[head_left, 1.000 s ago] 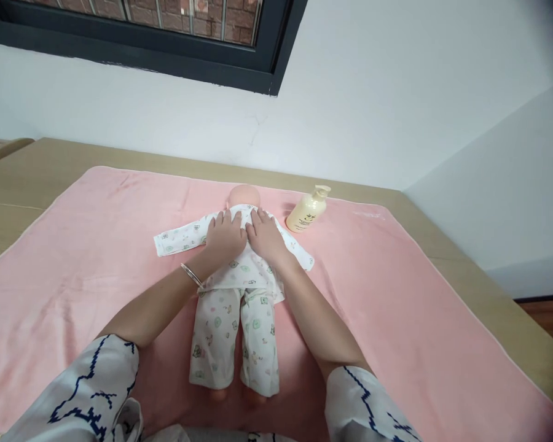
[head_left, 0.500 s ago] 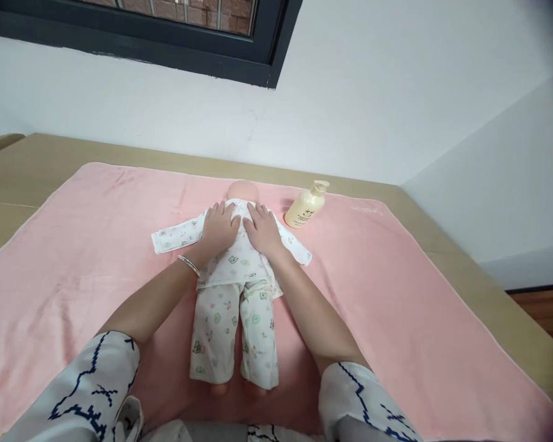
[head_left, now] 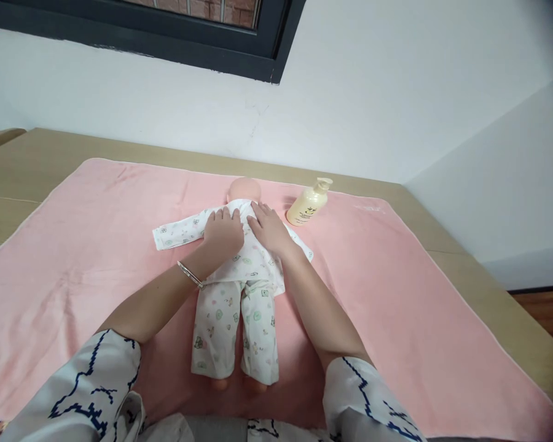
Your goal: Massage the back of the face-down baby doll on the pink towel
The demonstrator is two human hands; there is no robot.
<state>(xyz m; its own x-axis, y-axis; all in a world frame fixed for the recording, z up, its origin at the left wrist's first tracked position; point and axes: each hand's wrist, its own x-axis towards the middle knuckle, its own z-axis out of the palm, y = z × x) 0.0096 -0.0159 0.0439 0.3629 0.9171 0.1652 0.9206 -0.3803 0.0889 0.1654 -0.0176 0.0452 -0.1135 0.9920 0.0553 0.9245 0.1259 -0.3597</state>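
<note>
A baby doll (head_left: 258, 270) in a white printed top and trousers lies stretched out, its bald head at the far end and no face showing. My left hand (head_left: 223, 233) rests on the upper left of its back, fingers slightly bent and the tips against the cloth. On the upper right of the same top, my right hand (head_left: 271, 228) lies flatter with its fingers spread. Neither hand holds anything that I can see. Beyond my right hand, a pale yellow pump bottle (head_left: 308, 204) lies tilted.
Under the doll is a pink blanket (head_left: 373, 307) with some creases, spread over a wooden table (head_left: 442, 236). A white wall (head_left: 341, 104) with a dark window frame (head_left: 276, 61) rises behind it.
My left hand has shifted a little to the right, and its fingers are more bent. My right hand has moved slightly right. The doll and bottle stay in place.
</note>
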